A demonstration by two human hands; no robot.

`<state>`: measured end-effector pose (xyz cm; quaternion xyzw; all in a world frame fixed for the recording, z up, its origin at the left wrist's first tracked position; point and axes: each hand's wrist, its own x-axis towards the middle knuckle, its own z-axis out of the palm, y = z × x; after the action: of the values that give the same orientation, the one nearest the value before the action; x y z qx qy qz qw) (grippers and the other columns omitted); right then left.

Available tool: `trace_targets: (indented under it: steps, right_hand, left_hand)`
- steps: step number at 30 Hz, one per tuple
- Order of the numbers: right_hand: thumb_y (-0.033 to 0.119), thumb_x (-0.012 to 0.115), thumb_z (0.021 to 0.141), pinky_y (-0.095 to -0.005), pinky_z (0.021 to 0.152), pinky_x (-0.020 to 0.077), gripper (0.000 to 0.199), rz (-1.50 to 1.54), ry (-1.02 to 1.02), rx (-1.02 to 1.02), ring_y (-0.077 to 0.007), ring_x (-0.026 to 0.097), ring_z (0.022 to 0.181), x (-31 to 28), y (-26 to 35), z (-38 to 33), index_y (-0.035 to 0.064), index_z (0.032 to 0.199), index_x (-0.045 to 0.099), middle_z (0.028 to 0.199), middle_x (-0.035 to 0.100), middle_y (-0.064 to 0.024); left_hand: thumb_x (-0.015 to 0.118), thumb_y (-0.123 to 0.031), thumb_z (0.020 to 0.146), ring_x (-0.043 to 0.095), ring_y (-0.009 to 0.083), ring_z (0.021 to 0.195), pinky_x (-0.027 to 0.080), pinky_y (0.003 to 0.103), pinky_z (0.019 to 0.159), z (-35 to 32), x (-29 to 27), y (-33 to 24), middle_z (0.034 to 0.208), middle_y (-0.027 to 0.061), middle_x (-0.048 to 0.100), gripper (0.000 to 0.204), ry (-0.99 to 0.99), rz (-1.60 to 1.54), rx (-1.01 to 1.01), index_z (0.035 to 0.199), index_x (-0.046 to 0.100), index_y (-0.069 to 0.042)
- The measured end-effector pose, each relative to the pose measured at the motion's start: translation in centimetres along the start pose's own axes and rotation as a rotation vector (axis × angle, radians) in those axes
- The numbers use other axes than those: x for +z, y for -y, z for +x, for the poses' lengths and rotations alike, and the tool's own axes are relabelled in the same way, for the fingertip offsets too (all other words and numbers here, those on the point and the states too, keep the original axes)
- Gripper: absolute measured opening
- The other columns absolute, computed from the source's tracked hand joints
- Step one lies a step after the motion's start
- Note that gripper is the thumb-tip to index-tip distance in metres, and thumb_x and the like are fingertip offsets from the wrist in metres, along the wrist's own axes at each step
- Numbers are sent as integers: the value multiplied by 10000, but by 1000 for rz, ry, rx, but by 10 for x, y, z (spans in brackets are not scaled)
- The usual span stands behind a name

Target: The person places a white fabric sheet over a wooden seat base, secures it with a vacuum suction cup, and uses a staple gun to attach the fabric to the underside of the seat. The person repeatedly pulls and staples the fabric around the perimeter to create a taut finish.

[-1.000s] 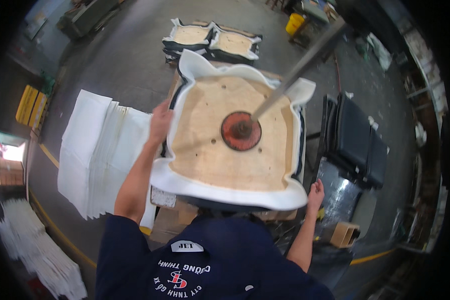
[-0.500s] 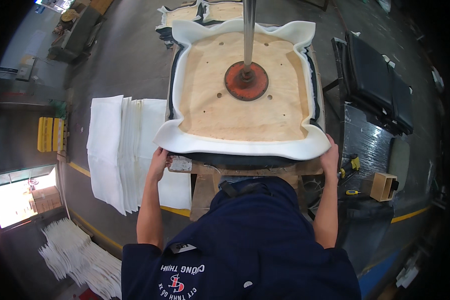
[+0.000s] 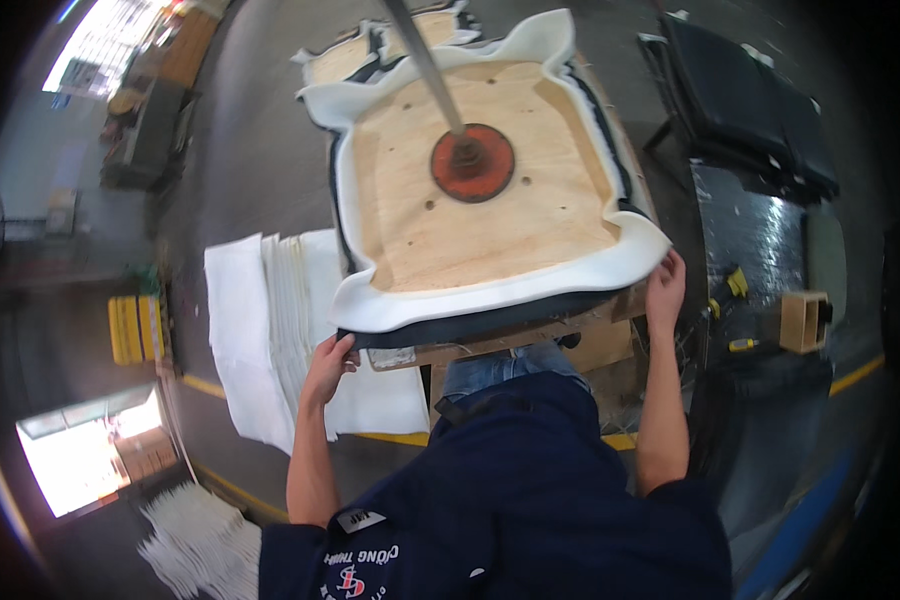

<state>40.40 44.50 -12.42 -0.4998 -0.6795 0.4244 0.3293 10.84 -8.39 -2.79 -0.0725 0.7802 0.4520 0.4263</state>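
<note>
Grey workshop floor (image 3: 270, 130) spreads around a brown work surface (image 3: 625, 305), which stands right in front of the person in the navy shirt (image 3: 550, 490). On it lies a square plywood panel (image 3: 410, 245), ringed by white padding (image 3: 500, 293) whose edges curl up and whose corners flare outward; a black cover (image 3: 470, 325) shows beneath, widest along the near side. Near the middle of the panel sits a round orange-red disc (image 3: 495, 175), with a slanting metal rod (image 3: 425, 60) rising from it.

At the near left corner, the left hand (image 3: 327, 368) pinches the edge of the black cover between thumb and fingers. The right hand (image 3: 666, 290) is at the near right corner, its fingers bent up against the padding — whether they pinch anything I cannot tell, as the tips are partly hidden.

Left of the panel lies a stack of white sheets (image 3: 238, 330); to the right are black upholstered cushions (image 3: 725, 90), a yellow-handled tool (image 3: 742, 345) and an open wooden box (image 3: 798, 322). Beyond the far edge rest two smaller padded panels (image 3: 340, 62).
</note>
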Motion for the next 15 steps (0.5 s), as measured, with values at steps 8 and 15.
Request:
trace_targets:
  steps: [8,15]
  right_hand:
    - [323,593,1066,-268,617,501,310,241,541,559,-111,619,731,41,31,-170,46,1181,668,938,677,-34]
    - [511,600,1037,-318,719,554,544,261,1467,568,-171,683,805,153,75,-277,13,1227,705,1049,764,-83]
  left_hand:
    - [574,-184,952,627,107,738,514,276,642,16,3,-34,988,57,738,240,396,199,-250,1115,663,-31]
    - [576,-399,955,685,309,1081,629,404,579,77,27,21,1409,152,591,693,553,480,-63,1584,383,-184]
